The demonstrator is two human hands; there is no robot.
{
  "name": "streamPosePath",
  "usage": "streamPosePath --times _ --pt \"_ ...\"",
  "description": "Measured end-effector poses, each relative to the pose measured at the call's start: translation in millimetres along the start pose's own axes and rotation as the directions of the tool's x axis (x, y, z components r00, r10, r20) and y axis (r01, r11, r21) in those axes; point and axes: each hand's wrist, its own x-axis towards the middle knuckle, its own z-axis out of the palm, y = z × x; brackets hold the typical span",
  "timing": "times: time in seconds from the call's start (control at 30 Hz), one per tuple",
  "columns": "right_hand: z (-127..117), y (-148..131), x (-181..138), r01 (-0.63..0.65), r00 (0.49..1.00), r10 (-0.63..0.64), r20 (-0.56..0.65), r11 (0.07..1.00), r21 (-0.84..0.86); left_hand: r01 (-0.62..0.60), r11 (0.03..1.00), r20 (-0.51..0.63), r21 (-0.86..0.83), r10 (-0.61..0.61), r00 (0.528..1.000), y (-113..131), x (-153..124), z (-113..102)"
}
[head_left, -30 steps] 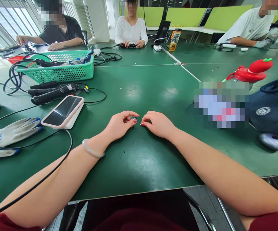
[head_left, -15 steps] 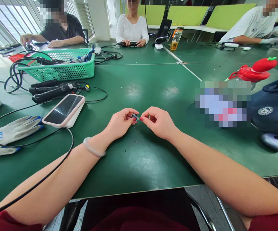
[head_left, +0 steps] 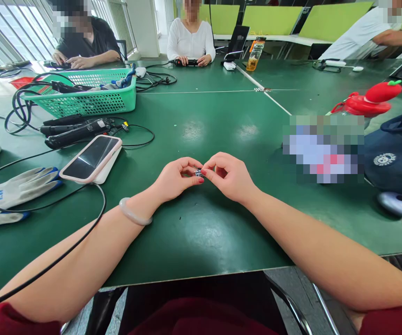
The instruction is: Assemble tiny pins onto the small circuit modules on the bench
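Note:
Between my fingertips, just above the green table [head_left: 201, 246], is a small dark and silvery metallic piece [head_left: 198, 172], too small for me to name its kind. My left hand [head_left: 178, 177] pinches it from the left, thumb below and fingers above. From the right, my right hand [head_left: 227, 174] closes thumb and index finger at the piece's right end, and the fingertips of both hands meet there. Fingers cover most of the piece.
Left of my hands lie a phone [head_left: 91, 158], a work glove [head_left: 29, 188], black handled tools [head_left: 78, 130] and a black cable [head_left: 105, 204] crossing my left forearm. A green basket [head_left: 92, 104] stands behind. On the right are a dark bag [head_left: 396, 149] and a red-topped bottle [head_left: 371, 104]. People sit opposite.
My left fingers have shifted slightly right, and the small piece with them, so both hands' fingertips now touch. The person at the far right has stretched an arm outward.

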Motion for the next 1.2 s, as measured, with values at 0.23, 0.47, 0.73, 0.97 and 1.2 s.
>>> streamPosePath --times 0.23,0.47,0.73,0.97,1.2 --pt "1 3 1 -0.027 0.999 0.026 0.030 0.999 0.027 -0.046 0.998 -0.020 0.038 0.047 0.999 0 1 -2" --pt "0 1 1 -0.052 0.997 0.049 0.058 0.997 0.055 -0.068 0.996 -0.025 0.056 0.070 0.997 0 1 -1" --pt "4 14 2 -0.074 0.987 0.096 0.130 0.983 -0.166 0.027 0.988 -0.303 0.152 0.021 0.953 -15 8 -9" --pt "22 20 0 0.152 0.944 -0.033 0.327 0.926 -0.345 0.042 0.977 -0.314 0.209 0.026 0.949 -18 9 -10" --pt "13 17 3 0.143 0.986 -0.104 0.128 0.924 -0.355 0.001 0.970 -0.314 0.243 0.077 0.946 -16 8 -8"
